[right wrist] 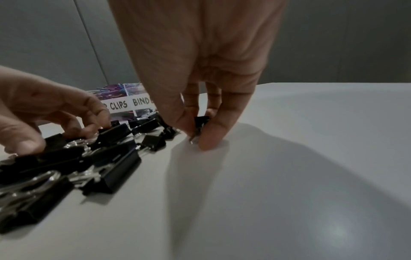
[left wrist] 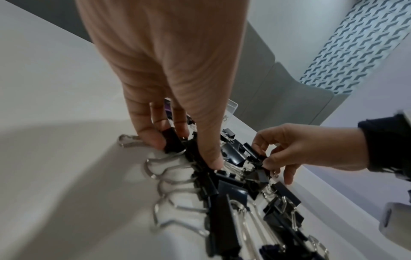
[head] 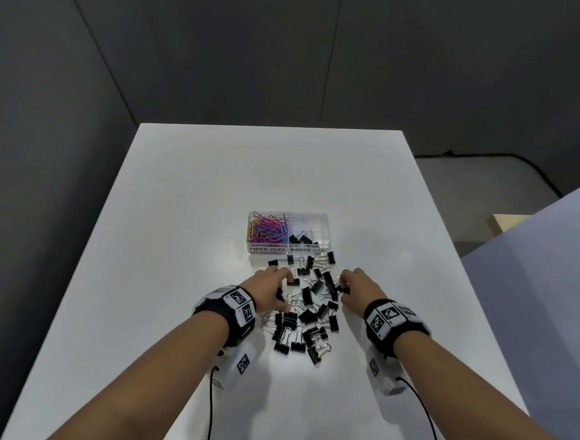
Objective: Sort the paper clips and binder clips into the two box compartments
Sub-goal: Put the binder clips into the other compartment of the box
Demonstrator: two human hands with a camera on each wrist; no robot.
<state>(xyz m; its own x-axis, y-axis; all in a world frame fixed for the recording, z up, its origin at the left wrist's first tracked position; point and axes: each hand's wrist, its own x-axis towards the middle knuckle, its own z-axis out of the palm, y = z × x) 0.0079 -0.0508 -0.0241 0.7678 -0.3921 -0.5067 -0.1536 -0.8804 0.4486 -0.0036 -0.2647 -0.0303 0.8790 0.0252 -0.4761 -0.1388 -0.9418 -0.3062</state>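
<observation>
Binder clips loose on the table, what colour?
Black bodies with silver wire handles; binder clips show best in the head view.

white table (head: 179,212), dark grey wall panels (head: 225,43), black floor cable (head: 539,172)

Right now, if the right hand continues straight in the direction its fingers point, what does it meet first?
The right hand points down, pinching a binder clip at the pile's right edge. Straight on, it probably meets the white table almost immediately; the remaining gap is unclear.

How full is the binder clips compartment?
Nearly empty: the binder clips compartment holds a few black clips at its near edge; most binder clips lie loose on the table.
</observation>
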